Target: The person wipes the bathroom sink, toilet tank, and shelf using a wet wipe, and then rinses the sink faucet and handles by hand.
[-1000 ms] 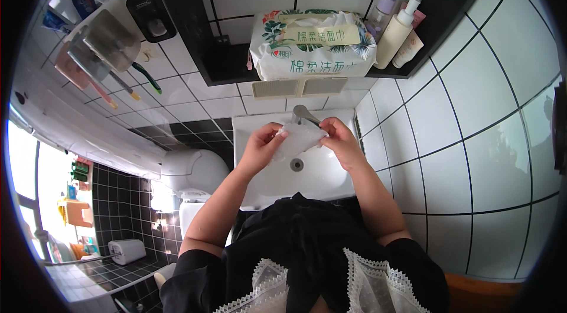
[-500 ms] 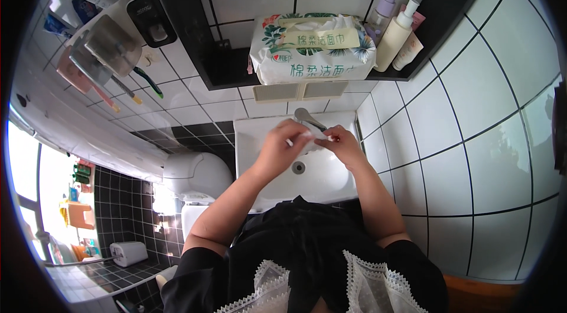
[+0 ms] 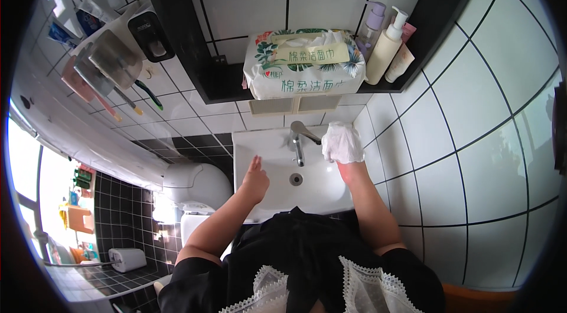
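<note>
White tissue is now draped over the right hand alone.
The fingers beneath are hidden, so their grip cannot be told; the left hand has come away empty, fingers extended. The tissue is just right of the faucet, above the sink.

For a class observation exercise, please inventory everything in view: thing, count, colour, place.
Sink: 1, white, centre
Faucet: 1, silver, sink's back edge
Tissue: 1, white, over sink's right
Shelf: 1, black, above sink
Wipes pack: 1, white, green, on shelf
Pump bottles: 2, cream and purple-topped, beside pack
Tubes: several, mixed colours, shelf and upper left
Dispenser: 1, black, upper left
Cups: 3, pink, grey, upper left
Toothbrushes: 3, mixed colours, at cups
Toilet: 1, white, left of sink
Tiles: many, white, black, walls
Top: 1, black, white lace, worn
Left grip: 1, bare, empty, over sink's left
Right grip: 1, hidden under the tissue
</note>
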### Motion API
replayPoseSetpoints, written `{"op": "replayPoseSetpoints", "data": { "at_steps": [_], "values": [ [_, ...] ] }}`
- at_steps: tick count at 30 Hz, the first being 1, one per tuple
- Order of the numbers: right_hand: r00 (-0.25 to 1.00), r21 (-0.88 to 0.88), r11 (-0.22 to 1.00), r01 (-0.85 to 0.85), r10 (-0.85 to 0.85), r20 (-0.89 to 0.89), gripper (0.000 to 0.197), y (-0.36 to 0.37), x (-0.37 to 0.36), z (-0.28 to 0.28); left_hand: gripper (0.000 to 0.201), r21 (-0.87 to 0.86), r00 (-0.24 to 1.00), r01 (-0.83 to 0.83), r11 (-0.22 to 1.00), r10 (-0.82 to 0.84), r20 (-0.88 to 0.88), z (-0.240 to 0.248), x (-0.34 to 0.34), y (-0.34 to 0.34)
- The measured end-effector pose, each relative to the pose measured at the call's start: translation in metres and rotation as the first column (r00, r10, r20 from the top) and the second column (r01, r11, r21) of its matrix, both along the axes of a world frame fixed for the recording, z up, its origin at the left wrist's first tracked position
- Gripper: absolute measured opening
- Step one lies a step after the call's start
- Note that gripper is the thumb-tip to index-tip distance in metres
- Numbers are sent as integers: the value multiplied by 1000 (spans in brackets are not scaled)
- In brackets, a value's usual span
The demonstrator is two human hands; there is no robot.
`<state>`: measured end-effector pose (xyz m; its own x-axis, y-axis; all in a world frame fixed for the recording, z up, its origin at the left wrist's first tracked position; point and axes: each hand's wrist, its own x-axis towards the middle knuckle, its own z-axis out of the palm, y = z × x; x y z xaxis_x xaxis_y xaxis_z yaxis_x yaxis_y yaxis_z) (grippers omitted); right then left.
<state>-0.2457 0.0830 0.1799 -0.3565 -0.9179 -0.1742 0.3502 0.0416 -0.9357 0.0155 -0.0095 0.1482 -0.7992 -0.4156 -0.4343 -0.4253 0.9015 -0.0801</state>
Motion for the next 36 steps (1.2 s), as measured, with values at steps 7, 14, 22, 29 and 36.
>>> {"op": "replayPoseSetpoints", "data": {
  "at_steps": [7, 14, 22, 29, 36],
  "values": [
    [890, -362, 872, 330, -415, -188, 51, 0, 13, 53, 41, 48, 207, -133, 990, 75, -975, 93, -17, -9],
    [631, -415, 866, 280, -492, -600, 66, -24, 0, 83, 70, 75, 0, -528, 846, 88, -996, 140, -54, -31],
    [364, -588, 781, 209, -620, -695, 47, -36, 9, 87, 47, 225, -117, -398, 889, 195, -974, 141, -58, -45],
    [635, -577, 754, 314, -618, -463, 25, -45, 18, 67, 40, 266, -197, -381, 885, 204, -959, 139, -62, -42],
    [825, -574, 740, 352, -535, -184, 39, -42, 26, 56, 41, 189, -363, -155, 970, 122, -924, 139, -67, -19]
  ]
}}
